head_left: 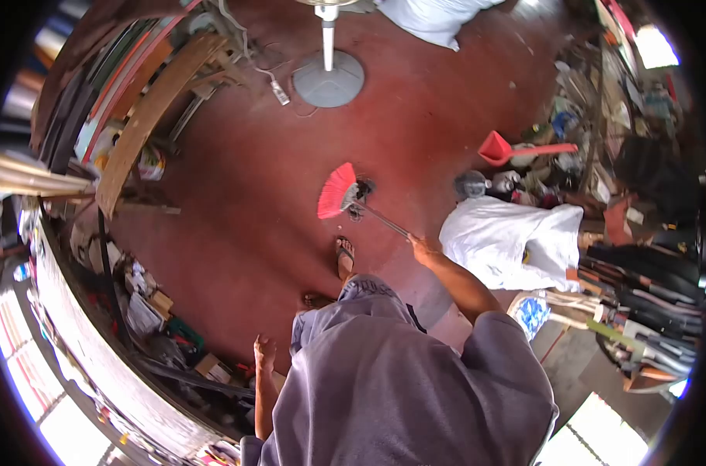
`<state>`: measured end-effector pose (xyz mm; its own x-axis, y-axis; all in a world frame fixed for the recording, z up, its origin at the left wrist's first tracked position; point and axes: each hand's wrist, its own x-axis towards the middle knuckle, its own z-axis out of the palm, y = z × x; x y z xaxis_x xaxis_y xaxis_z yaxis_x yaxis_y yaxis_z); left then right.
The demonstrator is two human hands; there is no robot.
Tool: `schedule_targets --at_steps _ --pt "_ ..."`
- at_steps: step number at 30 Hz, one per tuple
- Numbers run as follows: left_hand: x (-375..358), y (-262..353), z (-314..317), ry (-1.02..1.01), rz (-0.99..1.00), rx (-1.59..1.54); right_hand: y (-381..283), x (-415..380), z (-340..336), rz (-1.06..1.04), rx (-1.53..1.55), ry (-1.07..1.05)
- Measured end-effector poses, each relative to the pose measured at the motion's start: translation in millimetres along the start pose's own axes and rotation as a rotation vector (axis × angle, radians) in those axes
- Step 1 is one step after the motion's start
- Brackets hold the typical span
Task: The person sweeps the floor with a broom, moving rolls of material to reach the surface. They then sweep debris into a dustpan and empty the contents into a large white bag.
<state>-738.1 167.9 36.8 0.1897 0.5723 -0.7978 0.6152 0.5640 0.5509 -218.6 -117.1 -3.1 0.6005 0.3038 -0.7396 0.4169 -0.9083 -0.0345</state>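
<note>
A broom with red bristles [337,191] rests on the red floor ahead of my feet. My right hand [423,249] is closed round the end of its thin handle. Beside the bristles, on their right, lies a small dark heap [360,200], partly hidden under the broom. My left hand [265,353] hangs low at my left side, away from the broom; its fingers look curled, but they are too small to make out clearly.
A stand with a round grey base [328,79] is ahead, a power strip [280,93] beside it. On the right are a red dustpan [499,149], a white sack [508,237] and piled clutter. A wooden plank [147,116] and boxes line the left.
</note>
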Motion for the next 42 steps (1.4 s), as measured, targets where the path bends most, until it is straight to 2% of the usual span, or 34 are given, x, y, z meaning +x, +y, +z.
schedule_targets --at_steps 3,4,7,10,13,14,17,19,20,23,24,26,28,30,33,34,36,37,38,40,42 --pt "18 38 27 -0.079 0.002 0.149 61 -42 22 -0.09 -0.012 0.047" --pt "32 38 30 -0.091 0.097 0.319 70 -60 18 -0.117 -0.018 0.067" --pt "76 54 31 -0.177 0.146 0.29 76 -124 -16 0.018 0.097 -0.076" --pt "73 121 57 -0.158 0.139 0.357 99 -173 -13 0.054 0.238 0.008" --pt "115 140 75 -0.14 0.205 0.531 97 -214 -23 0.316 0.804 -0.111" --pt "132 144 80 -0.136 0.228 0.608 94 -217 -9 0.291 0.815 -0.035" --pt "149 176 109 -0.208 0.108 0.571 81 -205 -3 0.303 0.918 0.068" --pt "169 197 121 -0.235 0.062 0.649 55 -205 -69 0.432 1.118 -0.027" --pt "185 206 131 -0.253 0.041 0.684 49 -199 -78 0.462 1.147 -0.014" --pt "257 225 143 -0.476 -0.189 0.355 45 -156 -65 0.495 1.142 0.148" --pt "280 238 138 -0.54 -0.273 0.252 48 -141 -68 0.512 1.093 0.134" --pt "321 278 147 -0.669 -0.445 0.052 39 -127 -111 0.623 1.289 0.053" --pt "325 332 186 -0.531 -0.259 0.466 32 -118 -136 0.696 1.566 0.002" --pt "333 391 241 -0.424 -0.033 0.835 23 -115 -153 0.739 1.692 0.0" --pt "355 471 345 -0.494 0.449 1.18 17 -118 -178 0.759 1.818 -0.024" --pt "354 498 388 -0.551 0.566 1.237 16 -118 -175 0.744 1.882 -0.025" --pt "336 553 487 -0.738 0.667 1.33 13 -112 -162 0.737 2.023 -0.009" --pt "341 564 538 -0.782 0.888 1.357 9 -108 -163 0.754 2.013 0.022" --pt "342 573 589 -0.822 1.107 1.371 3 -105 -161 0.697 2.03 0.143" --pt "300 604 696 -0.995 1.097 1.425 -9 -91 -144 0.604 2.004 0.369" --pt "244 615 788 -1.043 1.238 1.325 -28 -51 -53 0.636 1.686 0.563"
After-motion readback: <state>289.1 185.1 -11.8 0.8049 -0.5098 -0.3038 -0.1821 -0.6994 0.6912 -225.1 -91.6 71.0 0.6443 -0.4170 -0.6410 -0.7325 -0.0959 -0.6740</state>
